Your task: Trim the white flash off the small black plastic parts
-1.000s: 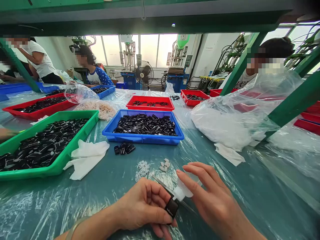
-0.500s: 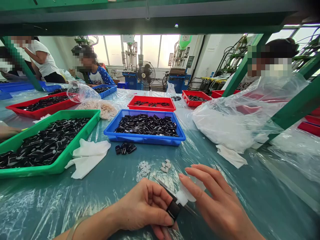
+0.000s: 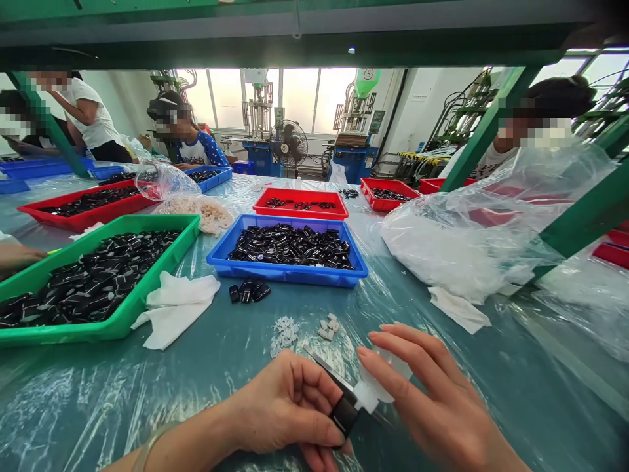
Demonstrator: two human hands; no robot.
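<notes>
Head: left fingers (image 3: 319,376) pinch black piece (image 3: 345,414); right fingers (image 3: 393,378), half-curled, hold white object (image 3: 366,396), long axis apparently down-left.

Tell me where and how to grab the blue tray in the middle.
Probably by the blue tray's rim, at its left and right ends, coming from the near side: the lip flares outward, a red tray sits close behind, and loose black pieces inside suggest keeping it level.

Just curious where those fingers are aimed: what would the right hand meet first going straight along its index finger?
Probably the small pile of whitish blocks beyond the right hand, though it might pass above them; depth is unclear.
</notes>
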